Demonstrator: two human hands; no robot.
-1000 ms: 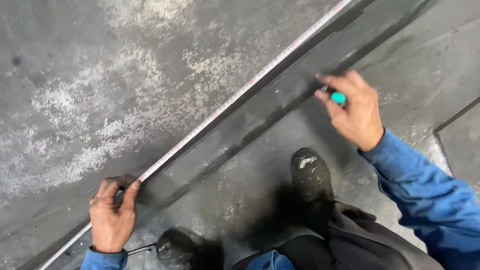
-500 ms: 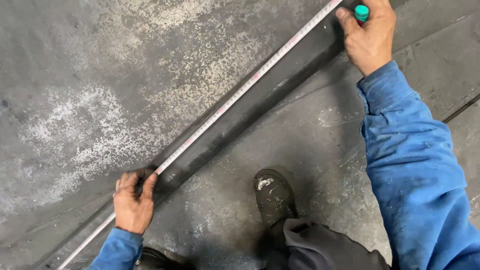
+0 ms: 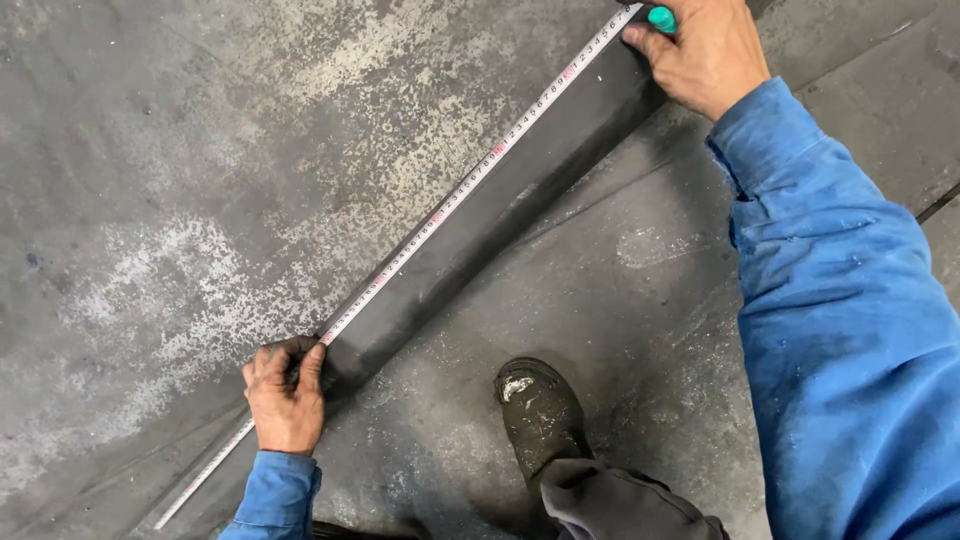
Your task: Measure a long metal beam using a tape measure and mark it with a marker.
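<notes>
Both hands [image 3: 286, 395] pinching tape measure [image 3: 470, 178]

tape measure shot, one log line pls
left hand pins white tape measure on dark metal bar | right hand holds green-capped marker

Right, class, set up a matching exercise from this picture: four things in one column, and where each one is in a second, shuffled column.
Things:
1. left hand
2. right hand
3. tape measure
4. boot

Places:
A. stretched along the edge of the dark strip
B. at the top, holding a green-tipped marker
C. flat on the grey floor, bottom centre
D. pressing the tape down at the strip's lower end

Pairs: 1-D, 2-B, 3-A, 4-C
</notes>
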